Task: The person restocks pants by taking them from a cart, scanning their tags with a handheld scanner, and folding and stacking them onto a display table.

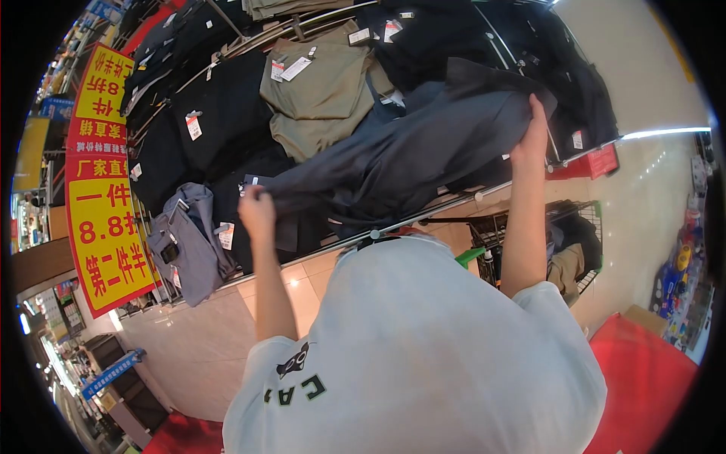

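Though beneath a dark garment [408, 151], a crowded rack [375, 234] (glossy floor [197, 333] around).

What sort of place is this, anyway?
Probably a shop's clothing section: a dark garment being held, a khaki garment with paper tags, and a big red-and-yellow discount sign.

Both arms are stretched forward and held well apart, with the forearms bared to the elbow. The left forearm [272, 276] is directed toward the far side, and the left hand [258, 210] is held at its end with the fingers curled in. The right forearm [527, 216] is extended farther, and the right hand [532, 140] is placed beyond the left, one digit pointed away; its other fingers are mostly hidden.
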A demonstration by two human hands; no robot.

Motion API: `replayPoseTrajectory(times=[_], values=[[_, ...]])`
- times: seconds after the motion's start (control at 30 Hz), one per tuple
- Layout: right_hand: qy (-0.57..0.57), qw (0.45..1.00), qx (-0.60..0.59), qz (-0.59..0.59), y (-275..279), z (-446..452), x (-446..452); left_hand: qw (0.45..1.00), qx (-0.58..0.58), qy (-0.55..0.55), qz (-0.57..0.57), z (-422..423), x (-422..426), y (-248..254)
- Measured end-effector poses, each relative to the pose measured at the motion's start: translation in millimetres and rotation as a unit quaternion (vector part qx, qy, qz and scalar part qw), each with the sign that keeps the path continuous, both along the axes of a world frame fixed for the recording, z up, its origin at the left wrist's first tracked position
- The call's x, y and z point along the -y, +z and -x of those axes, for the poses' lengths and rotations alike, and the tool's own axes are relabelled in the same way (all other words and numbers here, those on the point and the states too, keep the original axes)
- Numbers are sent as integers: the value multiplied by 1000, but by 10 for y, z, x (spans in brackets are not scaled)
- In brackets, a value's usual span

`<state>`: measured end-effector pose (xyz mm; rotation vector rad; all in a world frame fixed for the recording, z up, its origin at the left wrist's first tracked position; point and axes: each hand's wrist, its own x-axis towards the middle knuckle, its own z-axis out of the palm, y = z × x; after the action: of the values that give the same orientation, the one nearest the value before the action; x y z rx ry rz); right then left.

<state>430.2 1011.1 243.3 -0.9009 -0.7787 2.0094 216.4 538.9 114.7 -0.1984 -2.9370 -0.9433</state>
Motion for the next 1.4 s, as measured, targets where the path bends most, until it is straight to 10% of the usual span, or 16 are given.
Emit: replayPoseTrajectory(times=[0.2,0.4,0.53,0.87,0.93,1.13,1.2,1.4], values=[[-9,999,-27,19,50,-2,75,975,-205,-69,49,1345,540,1314],[-49,998,35,-2,-879,-91,-91,935,-68,0,349,1803,581,368],[-71,995,66,-10,-1270,-240,20,979,-12,-202,-4,-10,-552,468],[-66,998,19,8,-374,77,132,929,-75,-312,187,-549,-752,-1042],[-67,997,21,16,-385,57,100,933,-164,-314,66,-431,-644,-878],[-86,995,16,48,-591,-217,32,968,145,-101,-180,-198,-312,87],[-96,993,35,52,-710,-352,-7,911,346,-198,-104,174,7,178],[-180,965,175,80,-1618,-811,-88,843,350,-315,260,-54,448,-215]])
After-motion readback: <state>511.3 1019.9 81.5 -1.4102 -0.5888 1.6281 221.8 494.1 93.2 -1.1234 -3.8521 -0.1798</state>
